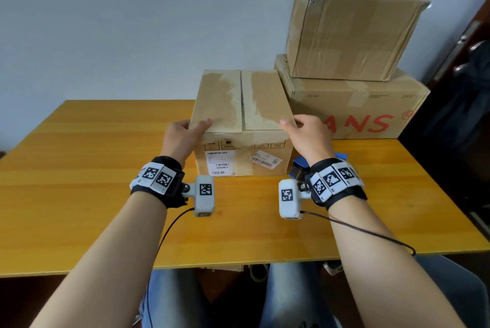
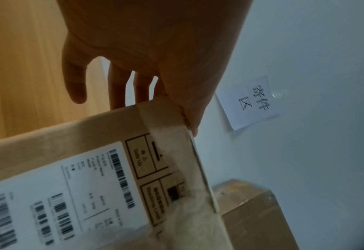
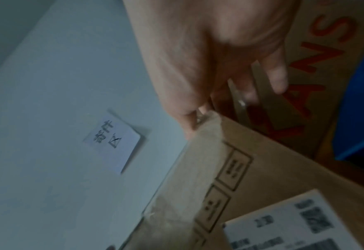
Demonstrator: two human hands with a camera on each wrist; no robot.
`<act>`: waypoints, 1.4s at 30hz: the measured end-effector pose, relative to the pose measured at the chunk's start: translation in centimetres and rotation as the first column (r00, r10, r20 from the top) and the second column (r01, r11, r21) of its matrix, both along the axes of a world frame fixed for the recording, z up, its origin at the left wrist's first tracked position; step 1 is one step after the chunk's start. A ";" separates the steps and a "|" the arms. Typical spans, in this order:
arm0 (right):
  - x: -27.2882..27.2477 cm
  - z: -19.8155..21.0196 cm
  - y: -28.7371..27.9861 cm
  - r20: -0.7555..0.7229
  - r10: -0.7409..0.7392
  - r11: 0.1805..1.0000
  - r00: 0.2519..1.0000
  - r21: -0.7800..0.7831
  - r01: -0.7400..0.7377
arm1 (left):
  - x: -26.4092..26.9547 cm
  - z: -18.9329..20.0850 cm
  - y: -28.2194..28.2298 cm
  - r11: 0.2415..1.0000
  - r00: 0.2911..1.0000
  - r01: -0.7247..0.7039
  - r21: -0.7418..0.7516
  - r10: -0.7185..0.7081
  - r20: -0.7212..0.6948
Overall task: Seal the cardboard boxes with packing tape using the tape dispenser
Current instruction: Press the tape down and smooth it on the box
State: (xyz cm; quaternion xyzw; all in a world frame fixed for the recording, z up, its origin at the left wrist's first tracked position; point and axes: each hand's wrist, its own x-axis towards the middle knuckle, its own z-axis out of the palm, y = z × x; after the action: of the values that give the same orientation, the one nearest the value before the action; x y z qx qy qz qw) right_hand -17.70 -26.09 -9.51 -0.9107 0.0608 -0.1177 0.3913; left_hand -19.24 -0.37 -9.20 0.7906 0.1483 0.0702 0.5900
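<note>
A parcel-sending corner of an office is suggested: taped cardboard boxes [image 1: 352,33] are stacked on a wooden table [image 1: 79,168] against a plain wall, where a handwritten paper sign [image 2: 251,101] is stuck.

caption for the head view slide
Both hands, left and right, grip the front box on the table.

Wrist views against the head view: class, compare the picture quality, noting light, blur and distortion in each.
Head view: bright, even light, sharp; wide-angle bend tilts the stacked boxes. Left wrist view: dimmer, the left hand in shade, the shipping label slightly smeared yet its barcodes show. Right wrist view: darkest, the right hand blurred, the wall note soft.
</note>
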 end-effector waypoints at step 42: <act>3.2 -0.5 -2.2 0.099 0.200 0.942 0.975 0.253 -0.219 | 2.6 -3.8 0.4 0.963 0.967 -0.149 0.222 0.096 0.235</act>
State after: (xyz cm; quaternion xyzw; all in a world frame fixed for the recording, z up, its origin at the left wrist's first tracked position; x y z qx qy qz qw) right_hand -14.46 -28.32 -10.02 -0.8473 -0.0356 -0.0990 0.5206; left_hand -16.61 0.01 -12.98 0.8321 0.1209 0.2120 0.4981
